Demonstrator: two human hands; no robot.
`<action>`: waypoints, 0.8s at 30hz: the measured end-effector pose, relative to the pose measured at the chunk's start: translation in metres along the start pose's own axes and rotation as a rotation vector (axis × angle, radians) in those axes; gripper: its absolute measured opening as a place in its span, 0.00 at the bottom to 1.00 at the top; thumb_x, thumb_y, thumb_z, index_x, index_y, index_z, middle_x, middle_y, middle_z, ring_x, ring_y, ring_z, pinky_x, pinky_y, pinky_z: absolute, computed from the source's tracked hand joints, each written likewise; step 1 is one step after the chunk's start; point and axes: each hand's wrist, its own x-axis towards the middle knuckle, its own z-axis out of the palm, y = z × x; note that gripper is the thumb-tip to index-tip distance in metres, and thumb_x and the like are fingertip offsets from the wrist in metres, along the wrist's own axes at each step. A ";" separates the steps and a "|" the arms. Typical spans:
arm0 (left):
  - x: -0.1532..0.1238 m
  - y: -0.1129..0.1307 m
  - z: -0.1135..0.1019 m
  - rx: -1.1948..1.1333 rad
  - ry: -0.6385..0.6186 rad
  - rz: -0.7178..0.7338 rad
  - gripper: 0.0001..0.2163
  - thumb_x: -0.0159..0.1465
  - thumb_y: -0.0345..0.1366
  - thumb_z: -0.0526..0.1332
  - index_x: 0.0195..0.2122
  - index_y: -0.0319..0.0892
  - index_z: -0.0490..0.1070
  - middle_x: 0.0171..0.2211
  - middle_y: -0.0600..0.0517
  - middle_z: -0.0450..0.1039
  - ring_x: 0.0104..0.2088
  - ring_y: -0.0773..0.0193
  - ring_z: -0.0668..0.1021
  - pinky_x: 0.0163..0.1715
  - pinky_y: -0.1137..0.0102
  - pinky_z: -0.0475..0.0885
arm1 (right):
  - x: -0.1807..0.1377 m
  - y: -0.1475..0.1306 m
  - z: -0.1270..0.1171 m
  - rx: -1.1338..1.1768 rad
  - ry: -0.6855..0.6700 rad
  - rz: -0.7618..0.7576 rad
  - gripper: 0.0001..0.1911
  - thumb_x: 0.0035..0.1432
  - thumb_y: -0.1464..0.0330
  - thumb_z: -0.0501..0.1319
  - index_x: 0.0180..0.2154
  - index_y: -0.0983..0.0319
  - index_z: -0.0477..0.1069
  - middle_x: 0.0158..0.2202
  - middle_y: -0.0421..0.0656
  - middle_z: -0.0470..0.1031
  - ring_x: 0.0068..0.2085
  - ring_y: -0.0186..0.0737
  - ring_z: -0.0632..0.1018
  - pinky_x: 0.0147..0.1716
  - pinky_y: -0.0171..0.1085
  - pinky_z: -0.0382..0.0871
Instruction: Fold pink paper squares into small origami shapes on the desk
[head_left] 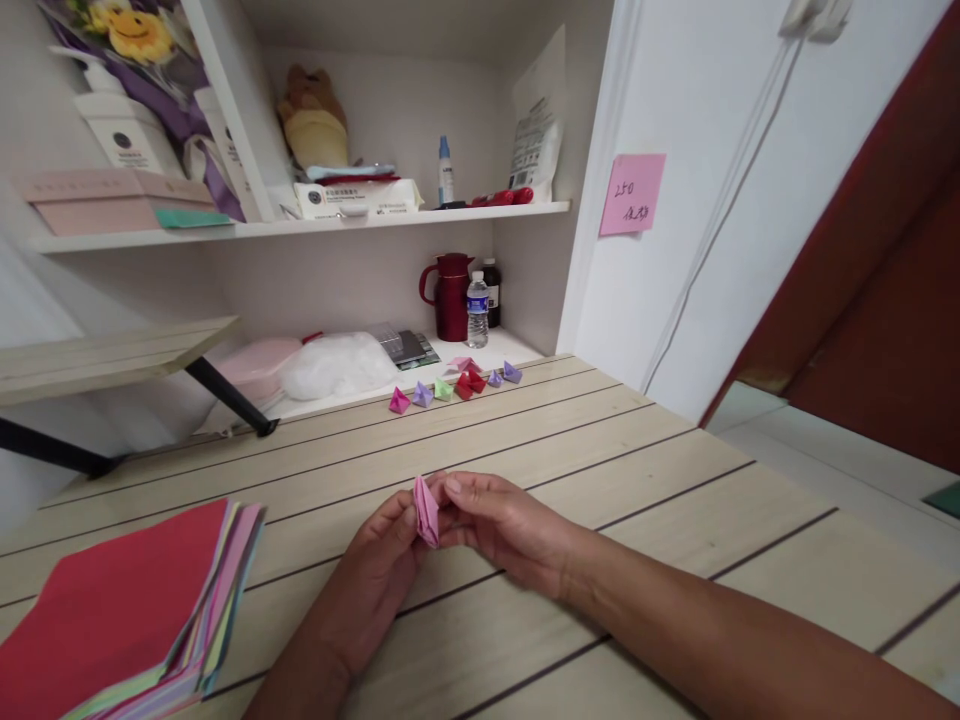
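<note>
A small folded piece of pink paper (427,512) is held up above the table between my two hands. My left hand (384,545) pinches it from the left, with the thumb against its near side. From the right, my right hand (499,522) has its fingers closed at the paper's right edge; its fingertips are partly hidden behind the paper. Beyond my hands, a row of small folded paper boats stands near the table's back edge, among them a magenta one (400,401), a green one (443,389) and a red one (470,384).
A stack of coloured paper (127,600), red on top, lies at the left of the slatted wooden table (660,480). Behind it are a small raised shelf (112,355), a plastic bag (337,365), a dark red jug (452,298) and a water bottle (478,312).
</note>
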 end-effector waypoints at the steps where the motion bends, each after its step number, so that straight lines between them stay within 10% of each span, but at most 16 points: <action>1: 0.000 -0.001 -0.001 -0.001 -0.003 0.002 0.15 0.65 0.38 0.62 0.52 0.44 0.74 0.52 0.46 0.75 0.55 0.56 0.72 0.56 0.62 0.65 | 0.000 0.000 0.000 -0.010 -0.007 0.005 0.18 0.56 0.55 0.68 0.36 0.65 0.78 0.32 0.44 0.76 0.36 0.36 0.73 0.42 0.38 0.64; 24: -0.001 0.000 0.010 -0.012 0.094 0.016 0.10 0.68 0.37 0.58 0.41 0.40 0.79 0.47 0.45 0.78 0.54 0.58 0.73 0.56 0.65 0.65 | 0.005 0.011 -0.009 0.141 0.123 -0.003 0.17 0.43 0.69 0.77 0.34 0.63 0.73 0.29 0.39 0.75 0.30 0.31 0.74 0.35 0.33 0.66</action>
